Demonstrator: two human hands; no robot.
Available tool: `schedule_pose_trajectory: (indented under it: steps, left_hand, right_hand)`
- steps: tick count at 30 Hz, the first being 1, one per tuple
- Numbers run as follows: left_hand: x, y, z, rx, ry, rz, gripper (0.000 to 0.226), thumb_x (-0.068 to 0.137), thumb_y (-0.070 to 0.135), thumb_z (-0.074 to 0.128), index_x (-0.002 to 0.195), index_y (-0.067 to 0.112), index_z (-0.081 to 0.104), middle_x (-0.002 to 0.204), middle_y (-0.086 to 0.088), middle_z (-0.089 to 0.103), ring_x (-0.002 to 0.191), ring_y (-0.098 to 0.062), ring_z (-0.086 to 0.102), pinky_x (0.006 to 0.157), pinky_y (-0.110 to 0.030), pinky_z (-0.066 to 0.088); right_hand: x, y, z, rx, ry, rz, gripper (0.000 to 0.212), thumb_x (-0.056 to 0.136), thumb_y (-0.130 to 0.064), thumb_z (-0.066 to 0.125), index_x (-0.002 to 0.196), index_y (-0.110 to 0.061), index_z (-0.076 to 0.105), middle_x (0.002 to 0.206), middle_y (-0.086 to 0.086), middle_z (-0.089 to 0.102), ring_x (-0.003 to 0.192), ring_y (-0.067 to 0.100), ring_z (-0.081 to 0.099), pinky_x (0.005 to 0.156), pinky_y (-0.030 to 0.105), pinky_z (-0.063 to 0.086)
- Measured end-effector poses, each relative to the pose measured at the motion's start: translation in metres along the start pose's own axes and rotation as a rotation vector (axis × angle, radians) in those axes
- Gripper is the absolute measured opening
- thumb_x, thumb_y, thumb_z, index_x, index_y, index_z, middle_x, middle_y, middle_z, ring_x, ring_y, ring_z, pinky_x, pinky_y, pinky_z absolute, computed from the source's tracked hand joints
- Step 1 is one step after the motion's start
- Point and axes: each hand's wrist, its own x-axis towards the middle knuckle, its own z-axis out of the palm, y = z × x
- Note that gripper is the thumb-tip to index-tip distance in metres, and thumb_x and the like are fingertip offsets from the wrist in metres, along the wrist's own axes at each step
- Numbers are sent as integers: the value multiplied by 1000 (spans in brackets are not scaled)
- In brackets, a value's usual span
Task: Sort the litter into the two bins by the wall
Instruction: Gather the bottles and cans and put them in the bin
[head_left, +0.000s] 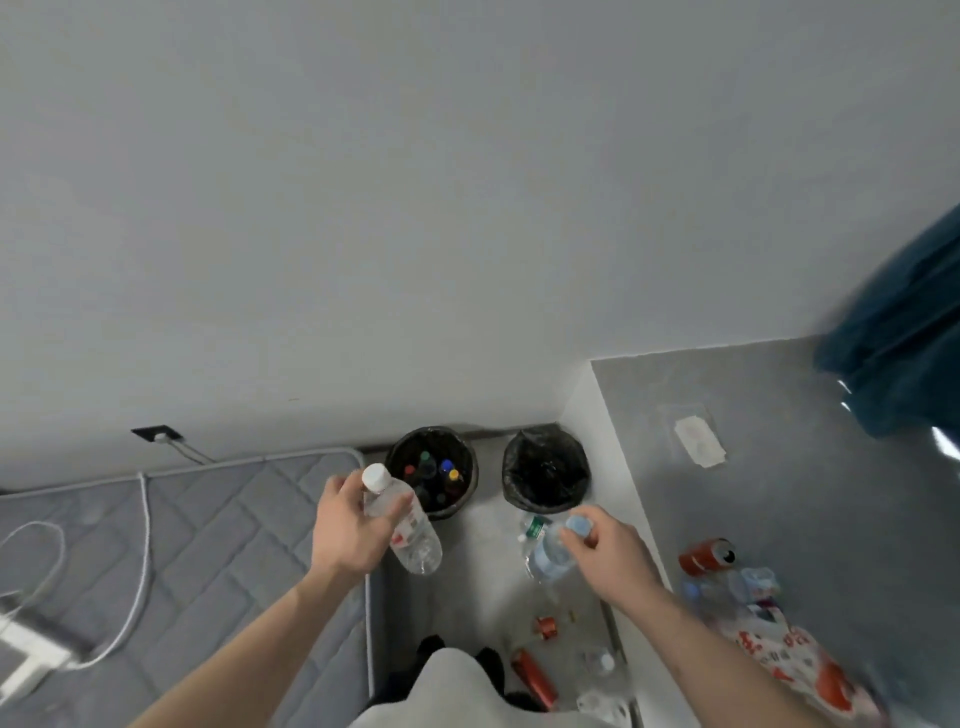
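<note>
My left hand (348, 525) grips a clear plastic bottle with a white cap (410, 530) near its neck, just in front of the left bin (470, 467), which holds several bottles. My right hand (605, 551) holds a clear bottle with a pale blue cap and label (550, 553) below the right bin (545, 475), a black-lined bin that looks dark inside. A green-labelled bottle (532, 527) lies on the floor at that bin's foot.
A grey mattress (197, 525) with a white cable lies at left. On the grey surface (779, 467) at right sit a red can (706, 555), crumpled plastic and a red-and-white bag (795, 660). Red wrappers and clear bottles litter the floor near my feet.
</note>
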Motion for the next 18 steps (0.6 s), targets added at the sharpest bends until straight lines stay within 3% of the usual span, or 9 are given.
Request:
schedule_pose_trajectory:
  steps: [3, 9, 14, 18]
  left_hand:
    - [12, -5, 2, -11, 64, -18, 38, 81, 50, 75, 105, 21, 68, 102, 4, 52, 84, -16, 60, 79, -32, 47]
    - [50, -15, 7, 52, 30, -84, 18, 83, 32, 76, 96, 27, 65, 100, 4, 59, 91, -18, 60, 84, -36, 50]
    - [115, -20, 18, 108, -101, -162, 19, 82, 29, 72, 99, 27, 65, 104, 1, 59, 92, -18, 59, 85, -36, 50]
    - [173, -24, 39, 129, -214, -222, 17, 83, 25, 67, 100, 24, 66, 107, 1, 57, 96, -19, 57, 84, -31, 42]
  right_hand:
    - [23, -11, 0, -14, -18, -38, 15, 93, -52, 58, 104, -41, 58, 84, -11, 67, 75, 10, 63, 68, 32, 55]
    - [59, -30, 7, -6, -81, -26, 17, 95, -52, 56, 103, -37, 54, 87, -12, 64, 77, 6, 60, 69, 32, 55]
    - [104, -54, 15, -21, -119, 55, 21, 96, -52, 55, 107, -35, 52, 91, -9, 65, 78, 8, 60, 67, 30, 52]
    - [142, -69, 26, -49, -147, 128, 24, 95, -52, 55, 110, -34, 50, 91, -9, 64, 75, 9, 60, 59, 29, 47]
